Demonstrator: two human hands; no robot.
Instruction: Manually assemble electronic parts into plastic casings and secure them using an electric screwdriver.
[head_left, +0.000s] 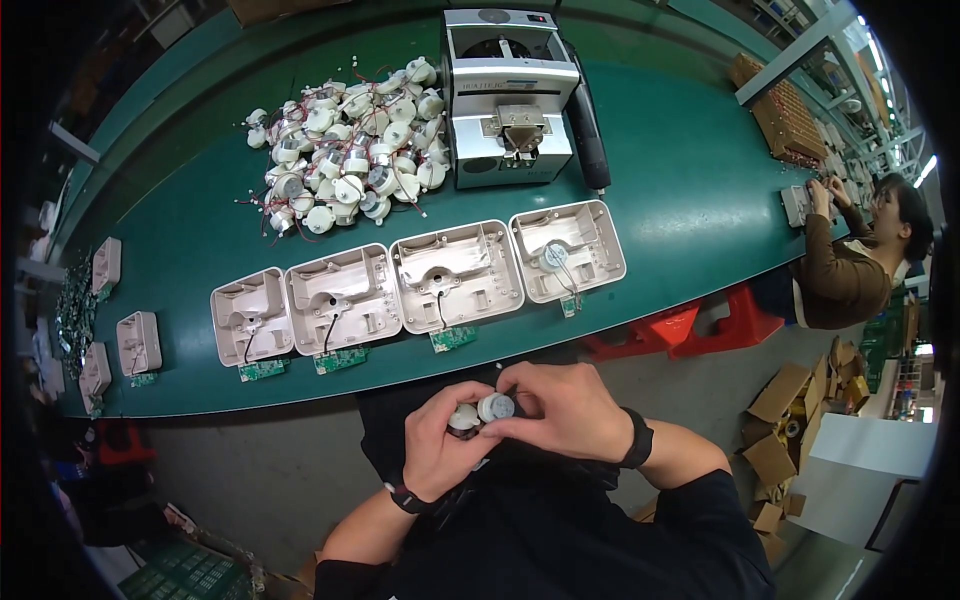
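scanning left to right from my remote seat: far left edge of the green table [690, 170] i see three small white housings [138, 342] with little green boards beside them, plus a dark strip of green circuit boards [74, 305] at the rim. next, a row of four open white plastic shells [343, 297] near the front edge, each with a black wire running down to a small green circuit board [340, 360] hanging at the table edge. first three shells look empty apart from wire; the rightmost shell [568, 250] has a round white motor [553, 257] sitting in it. behind the row, a loose pile of small white motors [350, 140] with red and black leads, just left of a grey benchtop machine [510, 95]. a black electric screwdriver [588, 130] lies along the machine's right side.

below the table edge, in my lap area: my left hand [440, 450] is closed round a small white motor [463, 417], fingers curled under it. my right hand [565, 410] is pinched on a second white motor [496, 406], touching the first one. both hands are pressed together, well apart from the shells. black bands on both wrists.

far right: another person in a brown sleeve [845, 275] works at the table end, hands on a small white unit [797, 205]. red stools [700, 325] under the table, cardboard scraps [790, 430] on the floor. nothing lies between my hands and the shells.
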